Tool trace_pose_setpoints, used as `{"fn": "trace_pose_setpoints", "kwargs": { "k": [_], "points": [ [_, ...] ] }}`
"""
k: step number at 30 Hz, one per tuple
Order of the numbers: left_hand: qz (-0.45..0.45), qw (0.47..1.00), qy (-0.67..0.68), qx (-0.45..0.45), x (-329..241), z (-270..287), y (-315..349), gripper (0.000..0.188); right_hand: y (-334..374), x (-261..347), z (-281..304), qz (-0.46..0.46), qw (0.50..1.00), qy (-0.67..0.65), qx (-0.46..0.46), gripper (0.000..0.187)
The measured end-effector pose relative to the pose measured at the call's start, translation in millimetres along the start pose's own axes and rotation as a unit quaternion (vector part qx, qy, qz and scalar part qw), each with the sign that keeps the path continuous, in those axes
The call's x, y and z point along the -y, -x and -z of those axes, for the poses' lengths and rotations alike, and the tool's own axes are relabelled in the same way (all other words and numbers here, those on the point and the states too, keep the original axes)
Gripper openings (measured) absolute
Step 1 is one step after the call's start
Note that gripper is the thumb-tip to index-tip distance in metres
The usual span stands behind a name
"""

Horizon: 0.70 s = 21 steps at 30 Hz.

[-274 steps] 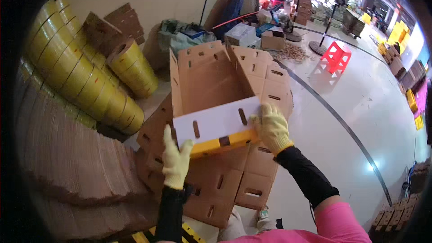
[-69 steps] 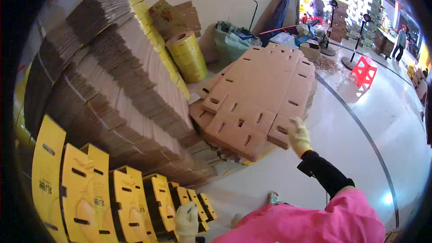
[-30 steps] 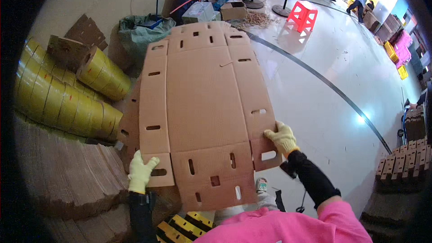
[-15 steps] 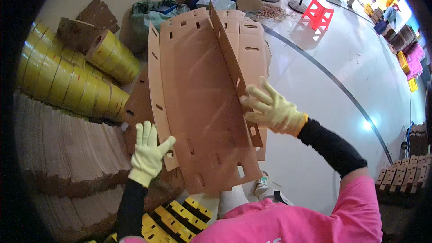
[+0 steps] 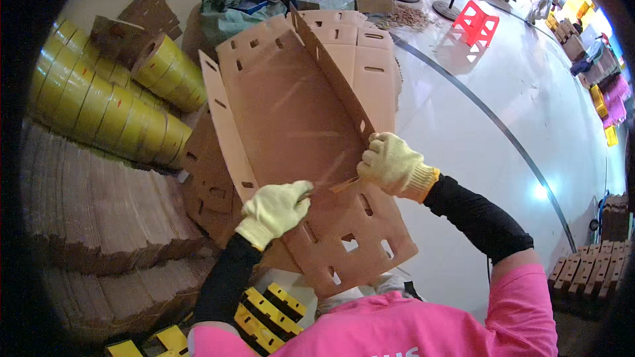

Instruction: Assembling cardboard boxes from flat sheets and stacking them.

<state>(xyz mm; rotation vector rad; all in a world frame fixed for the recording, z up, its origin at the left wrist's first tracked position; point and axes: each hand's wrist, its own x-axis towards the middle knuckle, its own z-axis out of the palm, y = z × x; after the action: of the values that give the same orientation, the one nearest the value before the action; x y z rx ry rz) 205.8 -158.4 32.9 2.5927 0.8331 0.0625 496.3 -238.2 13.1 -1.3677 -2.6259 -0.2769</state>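
Observation:
A brown cardboard box [image 5: 291,112], partly folded, lies in front of me with both long side walls raised and slots cut along them. Its near end flap [image 5: 357,238] stretches flat toward my body. At the near left corner, my left hand [image 5: 274,210] in a pale yellow knitted glove is closed on the cardboard, its fingertips partly hidden. My right hand [image 5: 395,165], gloved alike, grips the near end of the right wall, fingers curled round the edge. Beneath the box sits a pile of flat cardboard blanks [image 5: 377,73].
Tall stacks of cardboard sheets [image 5: 99,205] rise at the left, below yellow tape rolls [image 5: 112,116]. Yellow slotted pieces [image 5: 264,324] lie near my body. A red folding stand [image 5: 476,24] is on the floor beyond; cardboard pieces [image 5: 589,268] stand in rows at the far right.
Both hands have moved inward and closed on the box's near corners; before, their fingers were spread. The box has turned slightly, its near end swinging right, and its near corners are now folded inward.

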Motion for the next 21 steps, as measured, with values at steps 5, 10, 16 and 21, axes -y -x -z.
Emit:
{"fn": "trace_pose_setpoints", "kwargs": {
  "k": [5, 10, 16, 21],
  "points": [
    [-0.091, 0.981, -0.104, -0.139, -20, -20, -10, 0.048, 3, 6, -11, -0.053, 0.997, 0.023, -0.042, 0.010],
    [-0.051, 0.985, -0.131, -0.101, -31, -36, -24, 0.027, 19, 17, -11, -0.073, 0.986, 0.007, -0.153, 0.039],
    [-0.071, 0.992, -0.060, -0.089, -28, -28, -29, 0.020, 189, 140, -52, -0.065, 0.993, -0.092, -0.041, 0.051],
    [-0.051, 0.997, -0.003, -0.054, -21, -22, -31, 0.020, 160, 108, -23, -0.148, 0.978, -0.075, -0.123, 0.052]
  ]
}}
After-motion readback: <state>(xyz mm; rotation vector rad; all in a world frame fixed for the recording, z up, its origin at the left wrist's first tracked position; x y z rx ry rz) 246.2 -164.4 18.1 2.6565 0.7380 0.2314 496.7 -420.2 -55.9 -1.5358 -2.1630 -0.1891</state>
